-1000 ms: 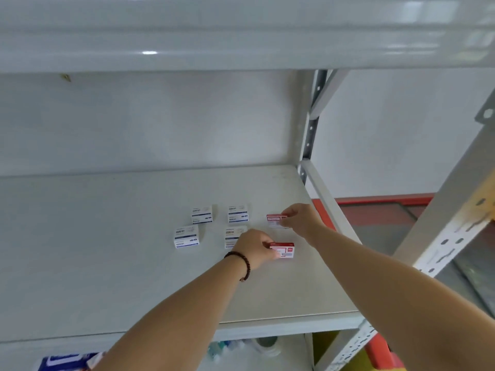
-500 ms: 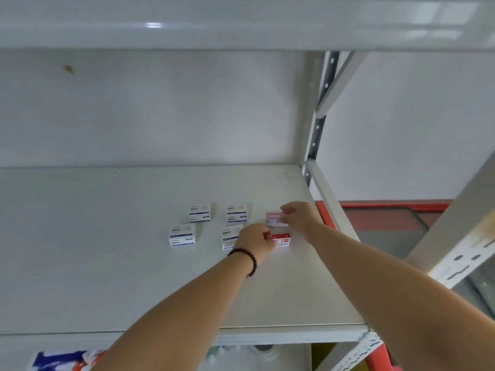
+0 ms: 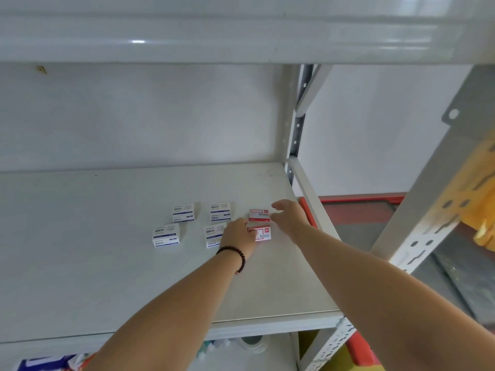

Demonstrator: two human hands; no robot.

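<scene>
Several small boxes lie in two rows on the white shelf board (image 3: 101, 269). Two blue-and-white boxes (image 3: 183, 212) (image 3: 220, 211) form the back row with a red-and-white box (image 3: 259, 214) at its right end. In the front row lie a blue-and-white box (image 3: 166, 235), another (image 3: 213, 232) partly behind my wrist, and a second red-and-white box (image 3: 263, 233). My left hand (image 3: 238, 236), with a dark bead bracelet, holds the left end of this near red box on the board. Just right of the far red box, my right hand (image 3: 289, 216) hovers with spread fingers, not touching it.
An upper shelf (image 3: 241, 36) hangs low overhead. A side rail (image 3: 308, 188) and a slotted upright (image 3: 428, 210) bound the shelf on the right. Blue packages (image 3: 40, 364) and bottles (image 3: 251, 341) show on the shelf below. A red floor edge runs at the right.
My right hand has let go of the far red box and opened beside it. My left hand has set the near red box down in line behind it.
</scene>
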